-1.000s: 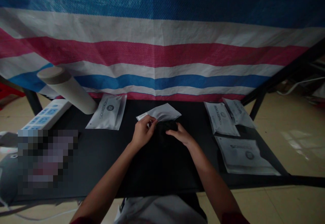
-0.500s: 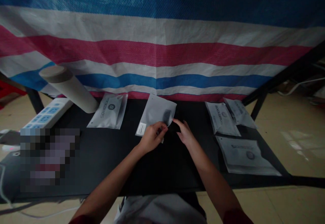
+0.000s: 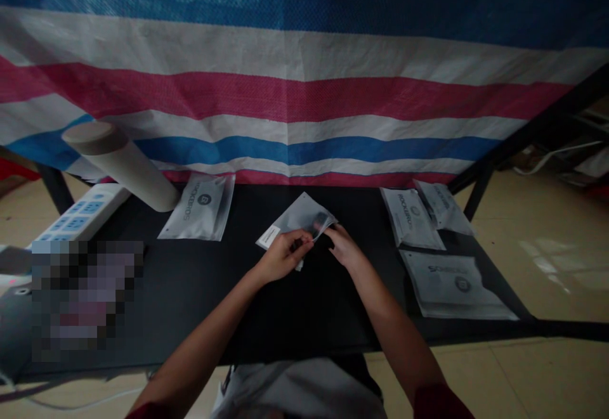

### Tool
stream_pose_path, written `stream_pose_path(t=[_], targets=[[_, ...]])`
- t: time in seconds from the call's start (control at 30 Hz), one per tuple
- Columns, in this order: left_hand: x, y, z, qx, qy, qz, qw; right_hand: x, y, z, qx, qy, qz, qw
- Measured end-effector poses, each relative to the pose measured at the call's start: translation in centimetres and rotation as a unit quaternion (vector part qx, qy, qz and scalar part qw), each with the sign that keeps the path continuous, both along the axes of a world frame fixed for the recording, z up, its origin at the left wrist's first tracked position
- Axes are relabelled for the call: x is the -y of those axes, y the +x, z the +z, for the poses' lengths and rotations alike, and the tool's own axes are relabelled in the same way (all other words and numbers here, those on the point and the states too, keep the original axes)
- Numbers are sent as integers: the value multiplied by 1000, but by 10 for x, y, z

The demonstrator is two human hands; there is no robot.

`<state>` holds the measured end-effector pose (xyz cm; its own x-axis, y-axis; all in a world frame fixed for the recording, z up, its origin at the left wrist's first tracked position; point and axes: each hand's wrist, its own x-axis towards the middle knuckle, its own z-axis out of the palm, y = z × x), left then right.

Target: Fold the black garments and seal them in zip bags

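Note:
A frosted plastic zip bag (image 3: 295, 216) with a white label at its left corner lies tilted at the middle of the black table, a dark item (image 3: 320, 221) showing through it near the right end. My left hand (image 3: 285, 255) grips the bag's lower edge, and my right hand (image 3: 345, 248) pinches its right corner with the fingertips. The bag's lower part is hidden behind my left hand. A small white tag (image 3: 299, 266) pokes out below that hand.
On the black table (image 3: 190, 305) lie printed ROCKBROS bags (image 3: 200, 206) at the back left and several more (image 3: 412, 219) on the right. A cardboard tube (image 3: 121, 168) and a white power strip (image 3: 80, 216) stand at the left. A striped tarp (image 3: 285, 96) hangs behind. A pixelated patch covers the left.
The dark bundle on the table is gone from view, and the bag now shows a dark shape inside. The bag has turned and tilted, and my hands have closed in on its edge.

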<state>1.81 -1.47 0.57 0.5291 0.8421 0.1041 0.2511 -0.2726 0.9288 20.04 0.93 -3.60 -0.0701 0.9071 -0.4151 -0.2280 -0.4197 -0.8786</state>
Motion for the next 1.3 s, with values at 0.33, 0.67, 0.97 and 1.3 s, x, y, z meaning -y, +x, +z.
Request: stream_pose_path(t=[0.33, 0.67, 0.97, 1.3], targets=[[13, 14, -11, -34, 59, -2, 998, 3, -24, -19, -89, 74, -68, 991], [16, 14, -11, -208, 235, -62, 947, -16, 31, -10, 233, 256, 9, 938], [1, 8, -27, -258, 249, -60, 932, -7, 45, 2, 313, 89, 234, 916], [-2, 4, -31, -258, 254, 23, 932, 4, 8, 1, 206, 106, 252, 940]])
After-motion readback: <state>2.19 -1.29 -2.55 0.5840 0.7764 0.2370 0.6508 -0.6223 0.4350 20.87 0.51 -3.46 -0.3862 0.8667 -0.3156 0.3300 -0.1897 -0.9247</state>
